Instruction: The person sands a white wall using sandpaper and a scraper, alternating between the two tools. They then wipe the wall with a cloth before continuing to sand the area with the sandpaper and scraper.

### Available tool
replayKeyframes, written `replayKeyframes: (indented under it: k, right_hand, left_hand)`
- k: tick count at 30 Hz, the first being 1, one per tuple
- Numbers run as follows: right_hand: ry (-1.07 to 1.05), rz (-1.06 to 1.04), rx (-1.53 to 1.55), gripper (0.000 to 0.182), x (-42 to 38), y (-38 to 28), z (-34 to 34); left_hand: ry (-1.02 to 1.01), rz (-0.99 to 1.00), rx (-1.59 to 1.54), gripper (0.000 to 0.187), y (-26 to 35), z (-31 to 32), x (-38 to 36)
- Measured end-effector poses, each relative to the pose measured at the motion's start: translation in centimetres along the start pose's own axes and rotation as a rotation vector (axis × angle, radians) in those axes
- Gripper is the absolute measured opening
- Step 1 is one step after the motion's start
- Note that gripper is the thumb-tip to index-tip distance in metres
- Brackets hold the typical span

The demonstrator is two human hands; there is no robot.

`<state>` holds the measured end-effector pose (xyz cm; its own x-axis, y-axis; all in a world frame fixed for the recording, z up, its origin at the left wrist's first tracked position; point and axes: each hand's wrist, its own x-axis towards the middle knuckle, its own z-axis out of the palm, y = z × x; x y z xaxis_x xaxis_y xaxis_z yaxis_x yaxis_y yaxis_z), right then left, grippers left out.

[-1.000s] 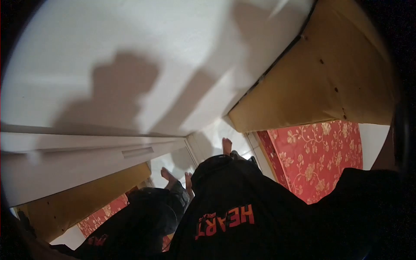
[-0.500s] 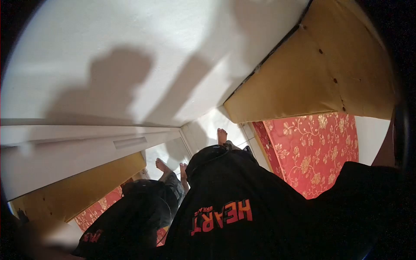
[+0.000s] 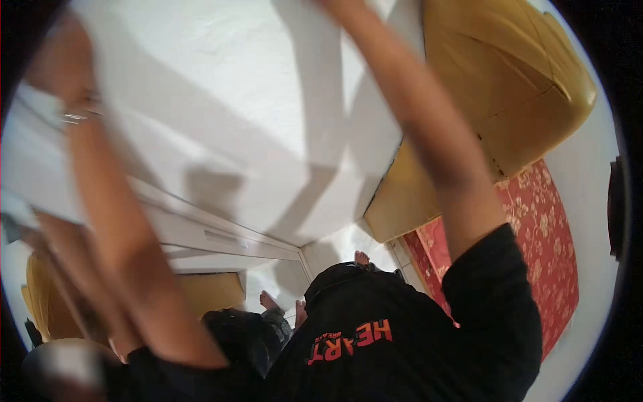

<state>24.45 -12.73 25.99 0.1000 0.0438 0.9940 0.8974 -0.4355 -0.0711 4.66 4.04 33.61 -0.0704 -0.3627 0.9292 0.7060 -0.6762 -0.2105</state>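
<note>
Left hand: raised at 10 o'clock, blurred, near the mirror's side of the view. Cannot tell whether its fingers are spread, pressed together or pinching anything; contact unclear. Bracelet at that wrist. Right hand: beyond the frame at 12 o'clock; grip and contents cannot be told. Right forearm slants toward it from 3 o'clock.

Nearest things: large white surface, 11 to 12 o'clock; mirror, 7 to 9 o'clock, with pale edge strip.

Handling (judged): mirror stiff, smooth, slippery to bare skin, breakable, likely heavy; hold by the edge strip, palms off the glass.

Surroundings: mustard padded piece, 2 o'clock; red floral mattress, 4 o'clock.
</note>
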Motion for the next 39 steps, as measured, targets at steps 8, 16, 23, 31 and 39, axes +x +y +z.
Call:
replayKeyframes:
  k: [8,16,23,31,39]
  right_hand:
    - [-0.781,-0.318,0.074,0.069,-34.7,2.5,-5.6]
    - [-0.025,0.142,0.218,0.049,-8.9,0.5,-3.3]
    - [-0.585,0.117,0.117,0.068,-31.2,-1.0,-3.3]
    - [-0.386,0.413,0.190,0.053,-35.9,1.7,-3.0]
    - [-0.141,0.313,0.405,0.053,-22.8,3.7,-2.3]
  left_hand:
    - [-0.722,-0.654,-0.248,0.069,11.5,-18.4,-32.2]
    - [-0.389,-0.508,-0.266,0.065,7.7,-10.1,-12.8]
    - [-0.713,-0.616,-0.168,0.063,13.1,-17.3,-32.4]
    - [-0.875,-0.876,-0.096,0.055,11.1,-20.4,-45.5]
    - [-0.330,-0.894,-0.322,0.042,12.3,-12.1,-28.2]
